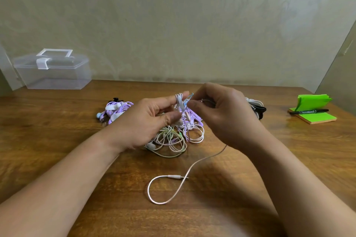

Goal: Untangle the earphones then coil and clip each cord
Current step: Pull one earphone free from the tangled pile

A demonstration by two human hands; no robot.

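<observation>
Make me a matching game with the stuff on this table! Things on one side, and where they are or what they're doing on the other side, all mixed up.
Things:
1. plastic box
2. marker
3. plug
4. right hand

Places or states:
A. lying on the green notepad
B. pinching a cord
C. far left, at the back of the table
D. flat on the table, nearest the person

Pairs: 1-C, 2-A, 3-D, 4-B.

Black marker [309,111] label print too blurred.
</observation>
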